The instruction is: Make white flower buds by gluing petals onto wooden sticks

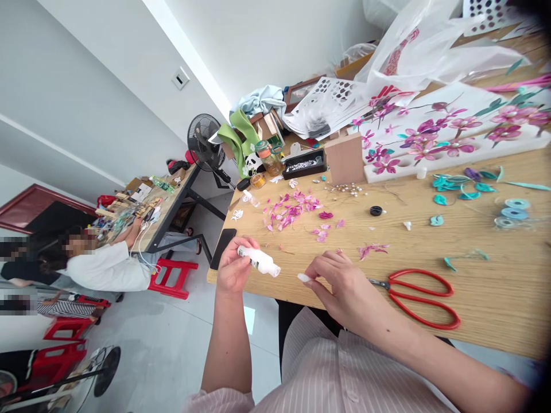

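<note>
My left hand [235,267] is wrapped around a small white squeeze bottle [260,261], tilted with its uncapped mouth pointing right. In a pinch between thumb and forefinger, my right hand [338,281] holds a small white pointed piece [304,277] that looks like the bottle's cap. A short gap separates the bottle mouth from that piece. Just right of my right hand lie red-handled scissors [422,295]. Loose pink petals [293,209] are spread on the wooden table [495,304] beyond my hands, with a pink petal cluster [373,250] closer in.
A black phone [222,248] rests at the table's left edge. Teal pieces [450,183] and ribbon spools [515,210] lie to the right. Pink flowers [424,149] stand in a white foam block [456,158] at the back. People sit at another table [159,221] on the left.
</note>
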Demonstrator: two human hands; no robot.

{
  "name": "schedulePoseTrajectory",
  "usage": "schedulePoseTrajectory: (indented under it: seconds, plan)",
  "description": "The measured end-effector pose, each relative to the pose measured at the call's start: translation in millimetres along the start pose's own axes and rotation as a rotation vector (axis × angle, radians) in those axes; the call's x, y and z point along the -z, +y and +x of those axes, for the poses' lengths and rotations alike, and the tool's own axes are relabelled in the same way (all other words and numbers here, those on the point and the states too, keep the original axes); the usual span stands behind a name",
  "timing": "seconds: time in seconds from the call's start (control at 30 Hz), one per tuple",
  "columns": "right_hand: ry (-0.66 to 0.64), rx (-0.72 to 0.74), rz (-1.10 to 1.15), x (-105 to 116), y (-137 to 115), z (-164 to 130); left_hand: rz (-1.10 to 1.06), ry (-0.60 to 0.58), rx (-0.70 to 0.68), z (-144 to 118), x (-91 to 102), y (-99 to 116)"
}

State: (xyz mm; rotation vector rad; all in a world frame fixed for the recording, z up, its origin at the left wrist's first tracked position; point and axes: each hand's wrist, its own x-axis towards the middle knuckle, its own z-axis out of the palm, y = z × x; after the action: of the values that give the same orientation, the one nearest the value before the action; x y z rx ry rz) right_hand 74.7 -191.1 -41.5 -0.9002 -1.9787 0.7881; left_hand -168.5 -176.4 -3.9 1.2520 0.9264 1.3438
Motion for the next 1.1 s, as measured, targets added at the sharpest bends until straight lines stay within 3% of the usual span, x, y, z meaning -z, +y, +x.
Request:
schedulePoseTrajectory:
  seconds: [0.43, 1.1]
  plan:
    - [-0.055, -0.042, 0.008, -1.0, -6.3, 4.7, -0.067, 0.024, 0.099, -5.1, -13.0, -18.9]
    - [-0.166, -0.170, -0.047, 3.6, -9.5, 8.8, -0.087, 0.034, 0.115, -6.1, -16.8, -24.9]
